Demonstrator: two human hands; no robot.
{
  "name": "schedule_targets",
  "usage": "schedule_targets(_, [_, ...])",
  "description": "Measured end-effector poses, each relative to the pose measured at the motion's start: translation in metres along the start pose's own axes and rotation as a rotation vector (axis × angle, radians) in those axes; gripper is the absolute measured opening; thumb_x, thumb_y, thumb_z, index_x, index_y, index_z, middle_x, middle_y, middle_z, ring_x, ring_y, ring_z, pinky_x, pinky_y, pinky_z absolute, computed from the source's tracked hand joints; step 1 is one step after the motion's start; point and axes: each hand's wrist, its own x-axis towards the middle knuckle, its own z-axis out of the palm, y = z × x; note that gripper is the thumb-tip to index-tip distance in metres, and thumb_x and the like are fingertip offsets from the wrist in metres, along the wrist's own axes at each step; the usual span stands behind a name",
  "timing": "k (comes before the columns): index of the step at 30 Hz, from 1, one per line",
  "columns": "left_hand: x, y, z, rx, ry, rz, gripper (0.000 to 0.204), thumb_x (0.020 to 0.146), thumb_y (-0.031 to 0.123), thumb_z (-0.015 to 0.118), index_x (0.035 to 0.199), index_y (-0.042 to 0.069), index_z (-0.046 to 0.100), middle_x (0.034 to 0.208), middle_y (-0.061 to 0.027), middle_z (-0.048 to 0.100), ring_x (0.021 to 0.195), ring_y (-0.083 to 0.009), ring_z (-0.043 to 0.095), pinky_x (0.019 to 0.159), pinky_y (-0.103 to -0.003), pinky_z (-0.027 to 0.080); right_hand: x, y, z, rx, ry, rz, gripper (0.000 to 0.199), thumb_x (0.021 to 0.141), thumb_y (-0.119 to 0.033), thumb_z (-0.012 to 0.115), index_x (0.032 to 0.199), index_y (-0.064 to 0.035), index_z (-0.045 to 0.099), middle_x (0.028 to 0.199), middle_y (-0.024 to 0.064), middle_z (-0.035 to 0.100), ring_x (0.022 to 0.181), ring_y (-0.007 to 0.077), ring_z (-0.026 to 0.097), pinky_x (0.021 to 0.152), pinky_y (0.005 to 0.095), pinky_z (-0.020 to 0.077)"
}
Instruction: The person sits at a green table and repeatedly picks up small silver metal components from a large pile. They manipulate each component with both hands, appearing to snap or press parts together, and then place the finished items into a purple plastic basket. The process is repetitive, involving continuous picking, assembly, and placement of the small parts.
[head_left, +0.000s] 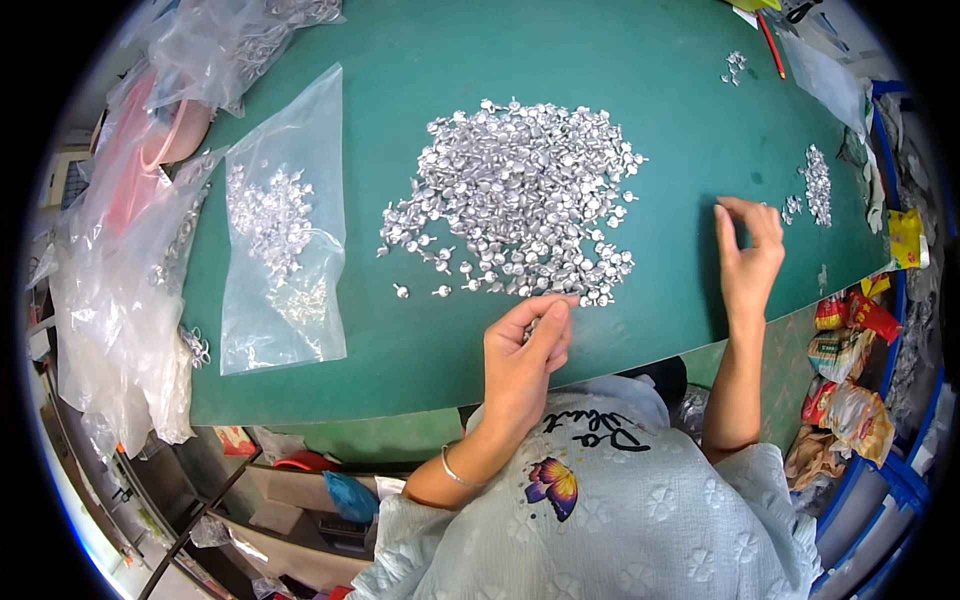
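Note:
A large heap of small silvery metal pieces (pixel 520 180), each with a round head and a short stem, lies on the green tabletop (pixel 640 60). At the heap's near edge is my left hand (pixel 522 365), its thumb and forefinger pressed together. Some of the same metal pieces show inside its curled fingers. My right hand (pixel 752 262) is over the table to the right, near a smaller pile of metal pieces (pixel 817 185). Its thumb and forefinger tips come together in a pinch; whatever is between them is too small to make out.
Left of the heap lies a clear plastic bag (pixel 300 330) with metal pieces inside. More plastic bags (pixel 110 300) and a pink basin (pixel 185 130) crowd the left edge. A few pieces (pixel 734 68) and a red pencil (pixel 771 45) are at the far right. Snack packets (pixel 860 420) fill the right side.

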Motion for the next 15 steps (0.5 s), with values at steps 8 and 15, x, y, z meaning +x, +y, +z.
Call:
schedule_targets(8, [0.001, 0.000, 0.001, -0.002, -0.015, 0.007, 0.018, 0.089, 0.009, 0.054, 0.099, -0.005, 0.059, 0.061, 0.0031, 0.041, 0.053, -0.0034, 0.031, 0.044, -0.018, 0.021, 0.005, -0.050, 0.033, 0.177, -0.214, -0.167, 0.019, 0.074, -0.006, 0.064, 0.093, -0.0035, 0.062, 0.093, 0.0081, 0.058, 0.088, 0.0252, 0.051, 0.076, 0.0345, 0.0386])
schedule_targets(15, [-0.001, 0.002, 0.001, -0.009, 0.004, 0.009, 0.016, 0.089, 0.009, 0.053, 0.098, -0.004, 0.059, 0.062, 0.0031, 0.041, 0.053, -0.0037, 0.030, 0.045, -0.019, 0.022, 0.005, -0.008, 0.005, -0.033, -0.010, -0.048, 0.016, 0.074, -0.006, 0.064, 0.090, -0.0044, 0.062, 0.090, 0.0094, 0.059, 0.086, 0.0258, 0.052, 0.075, 0.0352, 0.0380])
